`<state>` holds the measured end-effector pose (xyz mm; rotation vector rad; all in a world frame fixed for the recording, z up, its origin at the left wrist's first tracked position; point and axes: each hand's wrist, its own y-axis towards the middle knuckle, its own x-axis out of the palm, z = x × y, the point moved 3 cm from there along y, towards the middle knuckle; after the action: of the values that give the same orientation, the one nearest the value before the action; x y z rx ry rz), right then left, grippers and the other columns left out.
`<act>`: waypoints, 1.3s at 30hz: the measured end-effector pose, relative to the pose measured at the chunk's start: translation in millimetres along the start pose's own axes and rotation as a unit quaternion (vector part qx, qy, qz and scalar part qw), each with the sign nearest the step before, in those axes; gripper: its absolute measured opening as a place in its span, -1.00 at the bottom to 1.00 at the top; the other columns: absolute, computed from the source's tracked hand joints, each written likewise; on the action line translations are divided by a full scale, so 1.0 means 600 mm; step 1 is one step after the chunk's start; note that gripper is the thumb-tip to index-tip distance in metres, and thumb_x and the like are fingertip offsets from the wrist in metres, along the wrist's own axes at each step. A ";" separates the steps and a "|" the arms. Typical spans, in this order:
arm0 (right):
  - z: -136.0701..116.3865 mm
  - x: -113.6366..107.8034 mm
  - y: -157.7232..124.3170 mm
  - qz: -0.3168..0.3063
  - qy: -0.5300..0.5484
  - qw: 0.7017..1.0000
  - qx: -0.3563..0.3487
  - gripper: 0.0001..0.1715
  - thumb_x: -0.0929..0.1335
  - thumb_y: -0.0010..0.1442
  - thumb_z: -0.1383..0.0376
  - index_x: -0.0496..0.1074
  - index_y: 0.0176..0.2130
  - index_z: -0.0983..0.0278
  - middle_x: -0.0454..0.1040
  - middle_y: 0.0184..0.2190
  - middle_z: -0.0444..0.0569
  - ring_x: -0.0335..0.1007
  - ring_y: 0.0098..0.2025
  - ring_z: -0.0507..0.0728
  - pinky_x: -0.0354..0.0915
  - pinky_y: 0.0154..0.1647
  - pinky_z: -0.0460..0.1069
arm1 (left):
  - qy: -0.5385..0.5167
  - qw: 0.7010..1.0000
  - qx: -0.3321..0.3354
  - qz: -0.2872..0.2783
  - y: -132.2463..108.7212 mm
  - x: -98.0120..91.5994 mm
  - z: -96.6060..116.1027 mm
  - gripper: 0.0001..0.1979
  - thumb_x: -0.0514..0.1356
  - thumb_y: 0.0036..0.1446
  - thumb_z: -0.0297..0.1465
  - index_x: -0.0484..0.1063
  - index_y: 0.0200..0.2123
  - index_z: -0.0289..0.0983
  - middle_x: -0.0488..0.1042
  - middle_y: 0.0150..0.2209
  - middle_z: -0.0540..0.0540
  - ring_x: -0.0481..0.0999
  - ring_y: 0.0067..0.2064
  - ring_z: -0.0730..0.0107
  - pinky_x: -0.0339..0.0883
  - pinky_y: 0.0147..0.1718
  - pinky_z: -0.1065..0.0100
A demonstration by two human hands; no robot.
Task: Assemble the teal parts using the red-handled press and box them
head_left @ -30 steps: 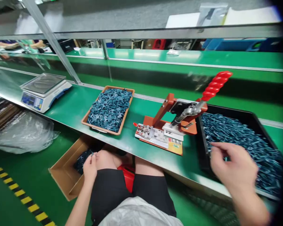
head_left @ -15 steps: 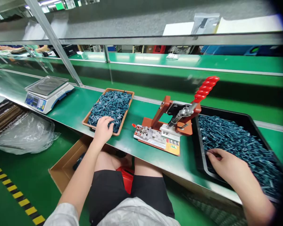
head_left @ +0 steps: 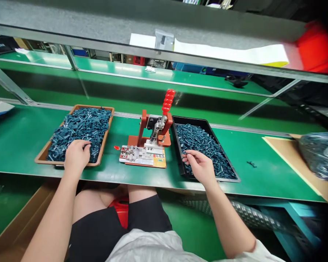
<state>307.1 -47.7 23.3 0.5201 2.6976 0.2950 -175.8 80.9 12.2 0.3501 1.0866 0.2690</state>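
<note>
Blue parts (head_left: pixel 82 123) fill both trays beside the red press (head_left: pixel 143 125): left of it, the left hand (head_left: pixel 77 157) lies half-closed on the brown tray (head_left: pixel 94 107); right of it, the right hand (head_left: pixel 199 167) pinches above the black tray (head_left: pixel 190 118), any hold unclear.

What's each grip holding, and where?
Right hand pinches its fingertips over the black tray; any part there is too small to tell. Left hand rests on blue parts in the brown tray, holding nothing visible.

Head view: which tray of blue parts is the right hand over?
The black tray, right of the red-handled press; the left hand is over the orange-brown tray.
</note>
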 end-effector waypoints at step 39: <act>0.054 0.166 -0.052 0.009 0.023 0.999 -0.045 -0.77 0.37 0.34 0.12 0.57 -0.15 0.19 0.61 -0.24 0.04 0.60 -0.21 0.24 0.56 -0.17 0.14 | -0.021 0.947 0.141 -0.287 -0.049 0.146 0.351 -0.70 0.13 0.16 -0.50 0.60 -0.11 -0.27 0.60 -0.03 -0.22 0.47 0.08 0.00 0.26 0.19 0.02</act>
<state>224.3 -32.3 -46.6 0.5188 2.7103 0.4360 52.8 56.8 17.8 0.2766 1.1386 -0.4166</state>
